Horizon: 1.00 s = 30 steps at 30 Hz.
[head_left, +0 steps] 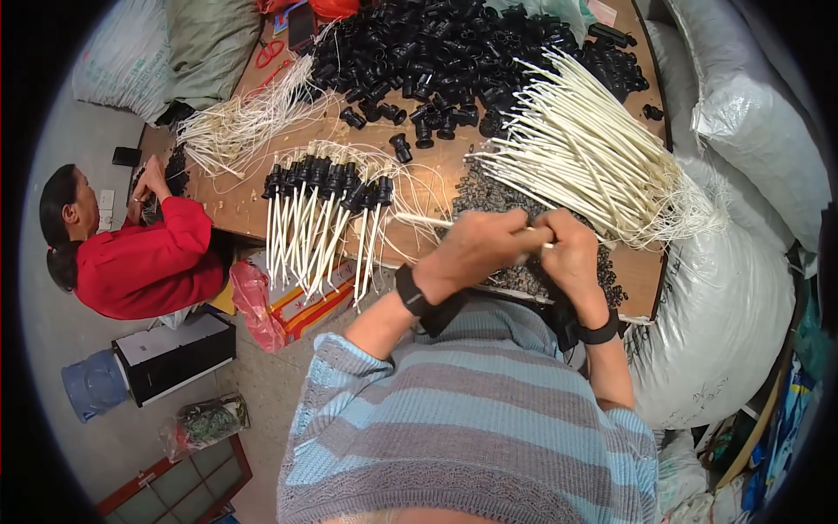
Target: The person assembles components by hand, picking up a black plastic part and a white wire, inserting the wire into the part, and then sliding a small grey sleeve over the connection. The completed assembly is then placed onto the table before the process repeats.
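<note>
My left hand (476, 249) and my right hand (572, 253) meet over the near edge of the table, both with fingers pinched. A white sleeved wire (422, 220) sticks out to the left of my left hand, and a short white tip shows at the right fingers. What lies between the fingertips is hidden. Beneath the hands spread many small dark grey pieces (480, 192). To the left lies a row of white sleeved wires with black sockets (327, 183) on their ends, hanging over the edge. A thick bundle of white sleeved wires (585, 144) lies to the right.
Black plastic sockets (410, 52) are heaped at the table's far side. Thin white wires (244, 131) and red scissors (270, 54) lie far left. A person in red (144, 253) works at the left edge. Full white sacks (724, 314) crowd the right side.
</note>
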Tool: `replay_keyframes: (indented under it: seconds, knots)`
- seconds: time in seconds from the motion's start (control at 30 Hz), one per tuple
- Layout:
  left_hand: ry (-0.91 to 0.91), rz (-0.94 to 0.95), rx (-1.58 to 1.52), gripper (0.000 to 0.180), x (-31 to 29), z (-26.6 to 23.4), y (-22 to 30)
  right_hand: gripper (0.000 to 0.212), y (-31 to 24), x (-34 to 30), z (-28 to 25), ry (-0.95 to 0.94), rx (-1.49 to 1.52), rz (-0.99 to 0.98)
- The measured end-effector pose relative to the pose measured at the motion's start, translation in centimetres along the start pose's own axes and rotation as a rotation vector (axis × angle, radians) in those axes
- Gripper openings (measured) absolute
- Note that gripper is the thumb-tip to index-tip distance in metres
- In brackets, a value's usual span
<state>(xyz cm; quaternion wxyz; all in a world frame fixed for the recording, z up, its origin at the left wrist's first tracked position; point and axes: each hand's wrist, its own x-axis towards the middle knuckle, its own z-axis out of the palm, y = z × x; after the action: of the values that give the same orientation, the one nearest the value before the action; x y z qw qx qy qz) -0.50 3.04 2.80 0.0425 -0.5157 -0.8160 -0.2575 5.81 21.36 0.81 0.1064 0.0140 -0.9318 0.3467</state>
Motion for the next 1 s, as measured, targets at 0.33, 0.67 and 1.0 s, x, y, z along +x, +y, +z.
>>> replay_keyframes:
  seconds: [0.33, 0.67, 1.0]
  knots:
    - [0.135, -0.994, -1.105, 0.014, -2.1, 1.9, -2.1, 0.022, -2.1, 0.0, 1.9, -0.219, 0.083, -0.080]
    - [0.031, -0.630, -0.552, 0.038, -4.2, 2.8, -3.9, 0.017, -2.3, -0.6, 2.0, -0.019, 0.018, -0.085]
    - [-0.125, -0.586, -0.534, 0.037, -3.9, 1.7, -3.3, 0.018, -1.6, -0.5, 2.7, -0.053, 0.030, -0.137]
